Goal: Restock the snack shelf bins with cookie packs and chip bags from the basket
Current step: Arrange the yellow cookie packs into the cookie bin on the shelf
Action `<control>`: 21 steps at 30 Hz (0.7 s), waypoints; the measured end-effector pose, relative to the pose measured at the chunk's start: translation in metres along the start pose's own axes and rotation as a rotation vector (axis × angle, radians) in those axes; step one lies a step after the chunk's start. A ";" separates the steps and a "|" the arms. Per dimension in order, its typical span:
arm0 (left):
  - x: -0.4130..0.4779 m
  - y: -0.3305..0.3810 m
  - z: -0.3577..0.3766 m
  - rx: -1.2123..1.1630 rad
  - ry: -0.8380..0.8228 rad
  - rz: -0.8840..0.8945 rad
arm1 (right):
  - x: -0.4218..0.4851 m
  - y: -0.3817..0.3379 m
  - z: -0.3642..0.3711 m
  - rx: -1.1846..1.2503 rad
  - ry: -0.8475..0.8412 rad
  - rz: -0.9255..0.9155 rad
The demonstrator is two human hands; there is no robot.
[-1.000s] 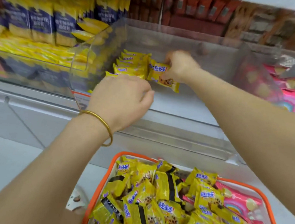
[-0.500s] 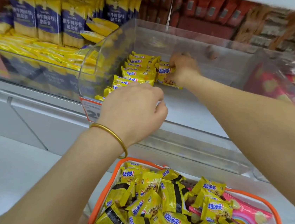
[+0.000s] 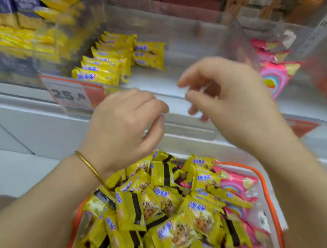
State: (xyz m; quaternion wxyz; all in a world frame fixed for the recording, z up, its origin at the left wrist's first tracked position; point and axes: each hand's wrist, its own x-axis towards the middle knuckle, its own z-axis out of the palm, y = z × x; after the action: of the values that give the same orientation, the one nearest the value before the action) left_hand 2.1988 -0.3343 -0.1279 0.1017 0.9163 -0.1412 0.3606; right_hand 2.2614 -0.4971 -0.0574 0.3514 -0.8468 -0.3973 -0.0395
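Yellow cookie packs heap in the basket under the shelf's front edge, left grip and right grip both released above them, so a hasty grab could spill packs over the rim.

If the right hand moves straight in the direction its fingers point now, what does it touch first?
Probably the row of yellow cookie packs in the clear bin, left of the right hand. Depth is unclear; it may pass in front.
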 end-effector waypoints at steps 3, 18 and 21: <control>-0.015 0.024 0.016 -0.044 -0.128 0.036 | -0.043 0.038 0.016 0.018 -0.193 0.195; -0.032 0.034 0.058 -0.103 -0.525 -0.025 | -0.122 0.172 0.093 -0.489 -0.690 0.715; -0.031 0.034 0.059 -0.105 -0.528 -0.012 | -0.127 0.178 0.098 -0.426 -0.664 0.726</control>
State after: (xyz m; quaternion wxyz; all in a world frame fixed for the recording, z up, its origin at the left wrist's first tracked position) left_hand 2.2026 -0.3776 -0.1891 0.1110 0.9729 -0.1760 0.1005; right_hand 2.2788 -0.5959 -0.2754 0.0182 -0.9492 -0.1519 0.2749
